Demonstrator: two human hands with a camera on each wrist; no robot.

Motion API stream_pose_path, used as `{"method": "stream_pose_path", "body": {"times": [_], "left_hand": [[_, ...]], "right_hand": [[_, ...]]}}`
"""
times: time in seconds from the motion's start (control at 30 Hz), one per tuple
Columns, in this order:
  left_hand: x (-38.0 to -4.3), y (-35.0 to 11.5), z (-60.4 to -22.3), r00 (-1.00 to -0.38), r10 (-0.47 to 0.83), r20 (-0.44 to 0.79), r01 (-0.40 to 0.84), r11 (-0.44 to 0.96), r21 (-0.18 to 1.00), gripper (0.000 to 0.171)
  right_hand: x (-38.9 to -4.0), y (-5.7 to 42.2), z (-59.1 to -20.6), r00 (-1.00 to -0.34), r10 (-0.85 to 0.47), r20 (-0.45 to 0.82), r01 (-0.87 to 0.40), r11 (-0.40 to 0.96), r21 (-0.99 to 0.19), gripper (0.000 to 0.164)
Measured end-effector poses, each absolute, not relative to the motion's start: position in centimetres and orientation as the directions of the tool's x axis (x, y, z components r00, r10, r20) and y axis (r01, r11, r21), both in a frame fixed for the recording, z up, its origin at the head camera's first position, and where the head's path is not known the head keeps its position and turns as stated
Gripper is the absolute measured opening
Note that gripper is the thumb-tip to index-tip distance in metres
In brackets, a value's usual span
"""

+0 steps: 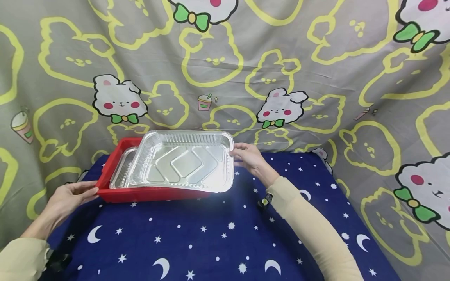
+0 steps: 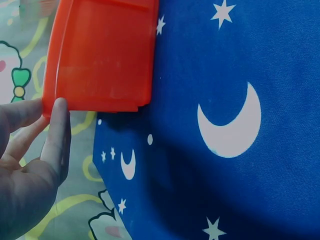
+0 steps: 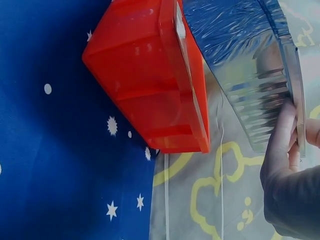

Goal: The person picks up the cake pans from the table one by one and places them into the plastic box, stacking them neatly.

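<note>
A rectangular aluminum foil tray [image 1: 186, 162] is held up above a red plastic bin [image 1: 154, 194], tilted so its inside faces the head camera. My right hand [image 1: 251, 160] pinches its right rim; in the right wrist view the fingers [image 3: 282, 130] lie against the ribbed outer wall. Beneath it, a second foil tray [image 1: 121, 171] shows at the left inside the bin. At the bin's front left corner, my left hand [image 1: 68, 197] grips the rim between thumb and fingers. The raised tray hides most of the bin's interior.
The bin stands toward the back left of a table covered with a dark blue moon-and-star cloth [image 1: 197, 242]. A grey curtain with cartoon rabbits [image 1: 218, 50] hangs behind and at both sides, close to the table's back edge.
</note>
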State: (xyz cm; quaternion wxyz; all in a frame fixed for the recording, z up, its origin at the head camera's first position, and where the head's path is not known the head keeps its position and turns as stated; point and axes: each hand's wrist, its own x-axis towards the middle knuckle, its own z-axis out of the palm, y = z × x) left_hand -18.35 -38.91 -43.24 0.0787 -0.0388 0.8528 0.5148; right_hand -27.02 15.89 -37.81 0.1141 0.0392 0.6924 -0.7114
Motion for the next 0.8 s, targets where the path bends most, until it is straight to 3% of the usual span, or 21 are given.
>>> {"method": "stream_pose_path", "body": {"times": [0.2,0.43,0.8], "left_hand": [[-18.4,-39.0,-43.1,-0.984,0.025,-0.176,-0.147,0.445,0.884,0.060],[-18.2,-39.5,-43.1,-0.981,0.050,-0.185,-0.153,0.374,0.914,0.018],[-18.4,-39.2,-43.2,-0.982,0.043,-0.182,-0.153,0.373,0.915,0.019]], "right_hand": [[-27.7,14.9,-37.3,-0.974,-0.103,-0.202,0.204,-0.006,-0.979,0.043],[-28.1,13.2,-36.6,-0.972,-0.118,-0.203,0.206,-0.017,-0.978,0.039],[-29.3,12.3,-37.3,-0.972,-0.117,-0.204,0.208,-0.026,-0.978,0.037]]}}
